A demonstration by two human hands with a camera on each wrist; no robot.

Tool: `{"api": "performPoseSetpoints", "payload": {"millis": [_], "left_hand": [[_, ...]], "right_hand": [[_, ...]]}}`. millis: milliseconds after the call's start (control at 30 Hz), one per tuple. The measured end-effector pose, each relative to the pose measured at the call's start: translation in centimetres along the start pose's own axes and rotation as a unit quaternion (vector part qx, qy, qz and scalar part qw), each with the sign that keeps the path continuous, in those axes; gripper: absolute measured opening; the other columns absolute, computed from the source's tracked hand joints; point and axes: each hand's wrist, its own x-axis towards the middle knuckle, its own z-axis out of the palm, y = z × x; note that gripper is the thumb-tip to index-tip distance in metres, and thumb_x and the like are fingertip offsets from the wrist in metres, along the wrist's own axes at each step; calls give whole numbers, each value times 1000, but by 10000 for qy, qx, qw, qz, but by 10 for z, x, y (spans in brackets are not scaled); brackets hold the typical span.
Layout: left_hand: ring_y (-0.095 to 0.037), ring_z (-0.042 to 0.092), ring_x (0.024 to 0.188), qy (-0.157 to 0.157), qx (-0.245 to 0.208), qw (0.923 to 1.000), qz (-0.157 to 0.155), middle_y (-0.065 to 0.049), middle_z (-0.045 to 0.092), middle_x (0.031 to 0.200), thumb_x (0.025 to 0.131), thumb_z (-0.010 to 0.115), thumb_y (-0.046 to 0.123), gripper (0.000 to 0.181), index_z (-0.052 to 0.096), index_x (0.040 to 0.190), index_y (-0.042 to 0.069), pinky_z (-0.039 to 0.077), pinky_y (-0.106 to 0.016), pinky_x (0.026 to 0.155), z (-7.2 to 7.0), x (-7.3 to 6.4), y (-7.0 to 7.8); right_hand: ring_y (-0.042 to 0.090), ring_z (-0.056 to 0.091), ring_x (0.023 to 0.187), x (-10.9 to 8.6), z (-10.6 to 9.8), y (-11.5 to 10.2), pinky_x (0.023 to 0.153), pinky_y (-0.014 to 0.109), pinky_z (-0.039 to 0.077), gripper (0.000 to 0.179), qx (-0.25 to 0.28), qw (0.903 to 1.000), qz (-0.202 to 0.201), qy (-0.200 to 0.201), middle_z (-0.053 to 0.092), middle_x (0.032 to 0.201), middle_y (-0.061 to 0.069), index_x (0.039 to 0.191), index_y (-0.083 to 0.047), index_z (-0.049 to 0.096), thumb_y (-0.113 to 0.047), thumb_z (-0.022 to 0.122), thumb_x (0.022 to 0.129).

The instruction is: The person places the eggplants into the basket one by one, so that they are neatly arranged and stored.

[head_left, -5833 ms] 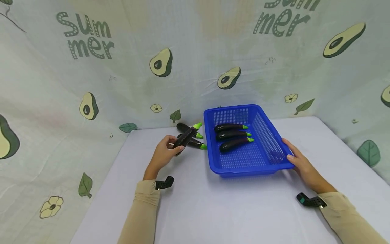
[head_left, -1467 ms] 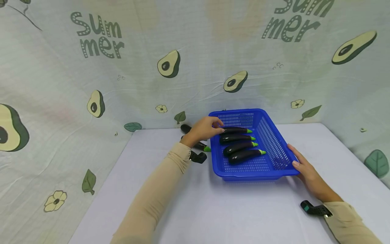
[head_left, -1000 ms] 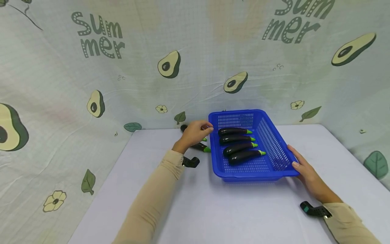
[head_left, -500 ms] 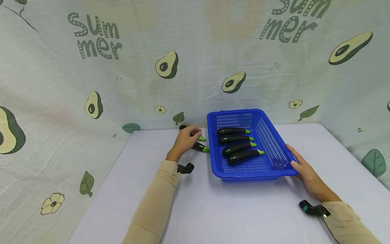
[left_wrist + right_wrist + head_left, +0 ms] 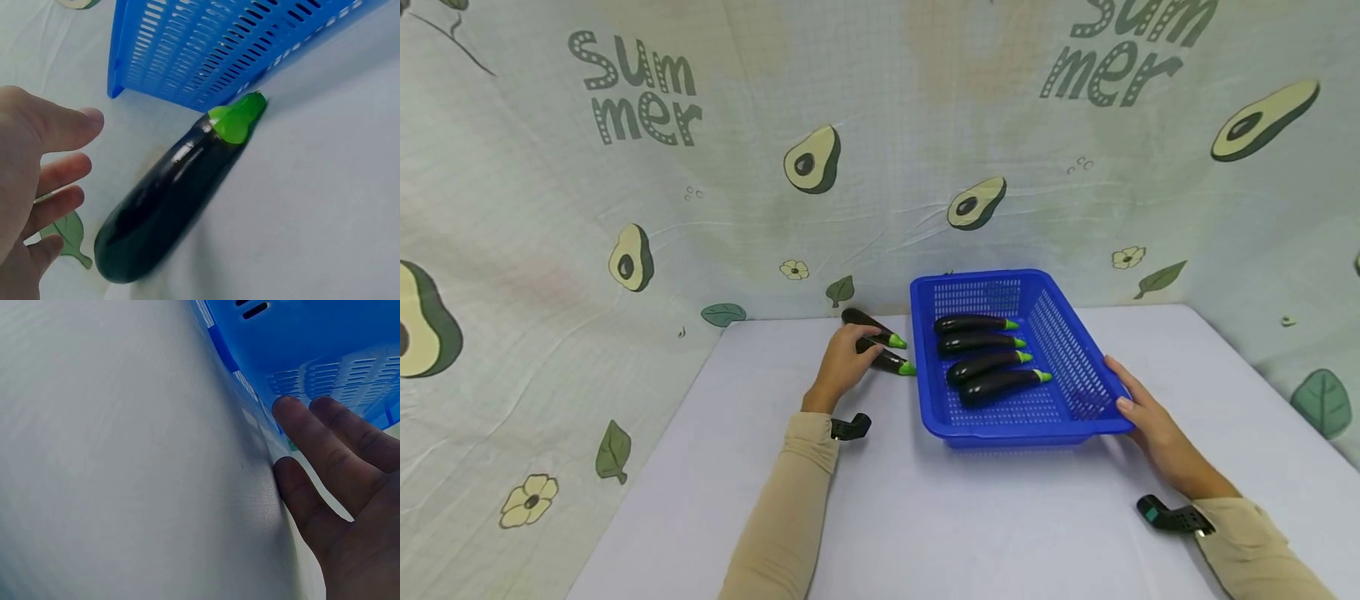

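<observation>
Two eggplants lie on the table left of the blue basket [image 5: 1000, 429]: a rear eggplant [image 5: 863, 319] and a front eggplant [image 5: 891, 361], both with green stem ends toward the basket. My left hand [image 5: 841, 362] is over their left ends, thumb and fingers apart. In the left wrist view an eggplant [image 5: 169, 194] lies beside the fingers [image 5: 65, 175], with a gap between. My right hand [image 5: 1157, 425] holds the basket's right rim, thumb on top. Underneath, the right wrist view shows its other fingers [image 5: 325, 444] against the outer side.
Inside the basket several eggplants [image 5: 996, 386] lie in a row, stems to the right. The white table [image 5: 985, 517] ends at a hanging cloth [image 5: 880, 167] printed with avocados. A black wrist camera [image 5: 850, 427] sits on the left wrist, another wrist camera [image 5: 1172, 515] on the right.
An eggplant that my left hand held earlier now lies in the basket. Since then this hand has moved back left and down to the two on the table. My right hand stays on the rim.
</observation>
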Motion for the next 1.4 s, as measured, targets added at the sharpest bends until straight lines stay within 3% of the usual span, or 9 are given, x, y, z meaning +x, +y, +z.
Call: {"api": "performPoseSetpoints", "payload": {"millis": [167, 400, 667, 867, 1000, 1400], "left_hand": [[-32, 50, 128, -55, 14, 10000, -27, -12, 63, 126, 90, 75, 13, 31, 70, 121, 6, 34, -46, 111, -1, -4, -6], [-35, 46, 130, -172, 470, 9987, 24, -13, 59, 132, 88, 77, 11, 32, 72, 119, 8, 33, -46, 111, 0, -6, -15], [-43, 37, 136, -285, 1143, 9924, 370, -20, 48, 146, 84, 81, 12, 49, 67, 131, 12, 32, -54, 111, 7, -6, -18], [-42, 30, 142, -549, 1483, 9873, 169, -18, 40, 153, 89, 77, 16, 53, 61, 140, 17, 25, -58, 113, 10, -12, -20], [-42, 29, 142, -667, 1532, 9859, 49, -17, 40, 154, 91, 73, 14, 52, 60, 141, 19, 27, -61, 111, 10, -16, -20], [-41, 40, 135, -169, 1467, 9887, 272, -22, 49, 143, 86, 80, 12, 46, 67, 130, 14, 38, -56, 106, 14, -15, -27]], "right_hand": [[-8, 32, 130, 3, -1, -1, 93, 9, 36, 56, 21, 9999, -102, 3, 3, 167, 12, 163, -27, 7, -20, 26, 110], [-10, 33, 128, 3, -2, -4, 93, 9, 36, 56, -13, 10000, -18, 1, 3, 167, 11, 163, -29, 7, -22, 26, 110], [-10, 33, 127, 0, -4, -3, 93, 9, 37, 56, -18, 10000, 19, -2, 2, 167, 11, 163, -29, 5, -23, 26, 111], [-11, 34, 126, -3, -3, -1, 92, 9, 37, 56, 55, 10000, 34, -24, 1, 167, 14, 163, -29, 5, -23, 26, 111], [-11, 35, 125, -4, 0, 1, 92, 9, 37, 57, 39, 10000, -20, -13, 3, 166, 16, 163, -27, 5, -21, 26, 110], [-7, 31, 129, -1, -1, 1, 93, 9, 37, 57, -69, 9999, 73, 15, 0, 166, 16, 163, -30, 5, -24, 27, 110]]}}
